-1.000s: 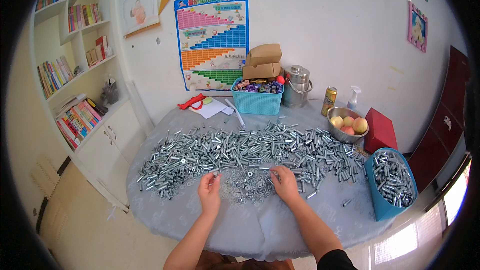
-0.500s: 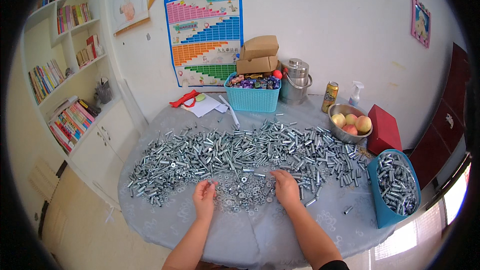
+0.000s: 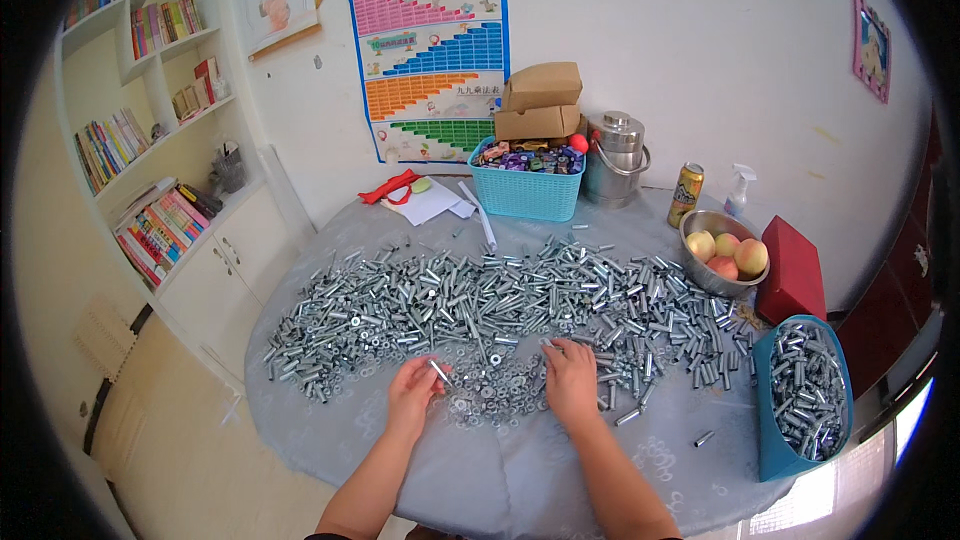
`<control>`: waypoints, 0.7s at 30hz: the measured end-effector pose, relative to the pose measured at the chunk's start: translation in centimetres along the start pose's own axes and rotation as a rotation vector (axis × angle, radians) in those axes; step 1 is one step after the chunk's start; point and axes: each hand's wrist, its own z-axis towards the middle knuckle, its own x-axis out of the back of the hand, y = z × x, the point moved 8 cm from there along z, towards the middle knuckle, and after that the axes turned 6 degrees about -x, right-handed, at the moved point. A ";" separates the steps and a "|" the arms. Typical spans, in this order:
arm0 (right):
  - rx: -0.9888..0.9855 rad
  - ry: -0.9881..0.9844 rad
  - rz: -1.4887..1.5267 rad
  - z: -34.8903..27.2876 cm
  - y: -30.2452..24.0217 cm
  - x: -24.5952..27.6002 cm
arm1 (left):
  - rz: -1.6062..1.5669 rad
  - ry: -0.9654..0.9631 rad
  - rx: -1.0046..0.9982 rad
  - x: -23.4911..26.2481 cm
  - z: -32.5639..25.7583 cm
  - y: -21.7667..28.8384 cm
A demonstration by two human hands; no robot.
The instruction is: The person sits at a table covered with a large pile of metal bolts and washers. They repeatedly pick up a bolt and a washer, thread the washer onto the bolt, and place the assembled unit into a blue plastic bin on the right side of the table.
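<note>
My left hand [image 3: 409,400] is closed, with a short silver metal sleeve [image 3: 438,370] slanting between thumb and fingers. Across from it, my right hand [image 3: 571,382] has its fingers curled together at the washers' right side. A small shiny bit shows at its fingertips, too small to name. Between the hands lies a loose spread of flat metal washers [image 3: 490,402]. Behind them a broad heap of silver metal sleeves and bolts [image 3: 450,290] stretches across the grey tablecloth.
At the right edge stands a blue bin [image 3: 762,410] full of metal sleeves. Behind it are a red box [image 3: 793,265], a steel bowl [image 3: 700,275] of peaches, a can [image 3: 686,195] and a spray bottle [image 3: 740,190]. A turquoise basket [image 3: 525,195] and metal canister [image 3: 616,160] stand at the back.
The view has shifted, so the table sits farther right in the picture. The metal sleeve now shows plainly in my left hand, which has turned slightly. My right hand stays beside the washers.
</note>
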 end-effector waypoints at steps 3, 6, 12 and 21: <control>0.100 -0.119 0.150 -0.3 -1.1 -1.3 | -0.002 0.006 -0.003 -0.4 0.0 0.3; 0.213 -0.207 0.112 -0.8 -3.7 -2.1 | 0.014 -0.002 -0.018 -0.2 0.1 0.2; 0.157 -0.293 0.285 -0.9 -3.9 -1.8 | -0.002 0.015 -0.056 0.1 0.3 0.3; -0.057 -0.240 0.084 3.2 -4.5 -5.0 | -0.002 0.044 -0.113 0.2 0.1 0.5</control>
